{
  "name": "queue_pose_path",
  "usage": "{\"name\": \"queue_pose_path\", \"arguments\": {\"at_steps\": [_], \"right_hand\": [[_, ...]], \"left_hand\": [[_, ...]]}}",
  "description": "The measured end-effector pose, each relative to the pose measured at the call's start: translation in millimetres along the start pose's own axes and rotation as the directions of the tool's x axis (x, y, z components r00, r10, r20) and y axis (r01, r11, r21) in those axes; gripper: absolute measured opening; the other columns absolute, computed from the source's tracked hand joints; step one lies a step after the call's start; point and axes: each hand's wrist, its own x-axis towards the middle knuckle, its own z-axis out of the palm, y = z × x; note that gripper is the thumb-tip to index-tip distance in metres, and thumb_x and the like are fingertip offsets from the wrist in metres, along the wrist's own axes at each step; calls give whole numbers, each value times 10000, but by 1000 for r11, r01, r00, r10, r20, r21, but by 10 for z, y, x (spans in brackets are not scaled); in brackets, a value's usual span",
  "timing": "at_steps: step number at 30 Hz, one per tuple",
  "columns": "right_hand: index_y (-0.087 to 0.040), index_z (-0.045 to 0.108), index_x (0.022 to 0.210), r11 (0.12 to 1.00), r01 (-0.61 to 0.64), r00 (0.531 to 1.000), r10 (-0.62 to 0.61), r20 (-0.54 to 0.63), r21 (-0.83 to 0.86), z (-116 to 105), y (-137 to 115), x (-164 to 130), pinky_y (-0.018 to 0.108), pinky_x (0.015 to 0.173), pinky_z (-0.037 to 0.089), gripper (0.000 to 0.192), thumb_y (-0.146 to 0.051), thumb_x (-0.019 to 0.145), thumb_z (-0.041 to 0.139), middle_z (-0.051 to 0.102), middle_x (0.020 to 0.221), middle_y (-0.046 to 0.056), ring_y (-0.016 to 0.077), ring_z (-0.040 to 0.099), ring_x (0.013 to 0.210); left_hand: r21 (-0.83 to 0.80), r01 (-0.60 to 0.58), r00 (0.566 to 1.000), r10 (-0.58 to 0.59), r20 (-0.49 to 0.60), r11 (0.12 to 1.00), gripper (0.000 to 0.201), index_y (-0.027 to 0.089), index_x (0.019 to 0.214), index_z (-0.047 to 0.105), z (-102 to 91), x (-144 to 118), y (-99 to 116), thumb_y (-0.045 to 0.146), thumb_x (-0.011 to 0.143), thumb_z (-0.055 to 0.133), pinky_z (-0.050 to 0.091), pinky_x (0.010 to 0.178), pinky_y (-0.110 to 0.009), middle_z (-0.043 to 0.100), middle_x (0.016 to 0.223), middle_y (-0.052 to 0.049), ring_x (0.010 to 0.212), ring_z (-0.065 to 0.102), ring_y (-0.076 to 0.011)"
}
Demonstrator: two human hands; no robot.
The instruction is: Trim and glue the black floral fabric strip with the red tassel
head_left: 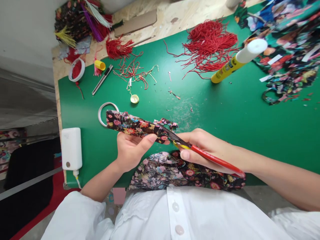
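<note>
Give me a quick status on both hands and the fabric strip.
Left hand grips floral fabric strip. Right hand holds red-handled scissors, blades at the strip's end. Loose floral fabric lies below; nothing blocks.

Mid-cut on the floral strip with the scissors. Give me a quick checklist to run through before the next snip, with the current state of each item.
1. Left hand grips the floral fabric strip: ok, thumb and fingers pinch it near the cut end.
2. Right hand holds the red-handled scissors: ok.
3. Blades meet the strip's end: ok, the tips lie against the frayed edge.
4. Left thumb clear of the blades: not ok, it sits right beside them.
5. White ring at the strip's far end free of clutter: ok, it lies on bare green mat.
6. Blades open or shut: cannot tell, fabric hides them.
</note>
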Motion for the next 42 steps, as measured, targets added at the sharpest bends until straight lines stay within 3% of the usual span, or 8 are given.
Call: {"name": "queue_pose_path", "arguments": {"at_steps": [5,11,21,30,42], "right_hand": [[-158,525,712,1000,5,1000,-5,-5,31,28,11,18,214,417,154,613,-748,862,454,299,535,-69,52,246,444],[-179,440,703,995,14,1000,-15,12,95,64,32,18,196,408,195,632,-791,853,401,316,560,-65,53,302,435],[-164,524,880,997,64,998,-64,-4,50,46,32,1,200,457,268,648,-804,824,448,462,615,-35,84,373,506],[-146,568,962,999,50,999,-50,-3,19,41,43,2,213,467,253,674,-796,828,457,489,631,-27,88,370,505],[-168,534,856,1000,24,1000,-24,5,-4,2,1,8,199,446,273,597,-763,823,507,510,643,-18,90,427,494]], "left_hand": [[45,46,998,-44,-39,998,174,186,799,761,6,-7,-5,359,780,775,642,767,-324,770,794,-26,751,740,-178],[53,92,994,-88,-71,994,210,182,749,759,19,-33,-34,390,754,790,633,665,-277,752,752,-25,658,707,-150],[46,142,982,-134,-136,989,284,159,735,752,16,-46,-28,434,706,814,625,657,-279,755,734,-42,652,709,-161],[59,105,985,-96,-145,993,239,178,722,752,28,-36,-15,407,711,818,606,637,-241,753,732,-30,639,687,-134],[144,61,986,-37,-162,988,254,182,705,745,29,-34,14,429,733,793,602,630,-246,747,709,-27,627,689,-142]]}}
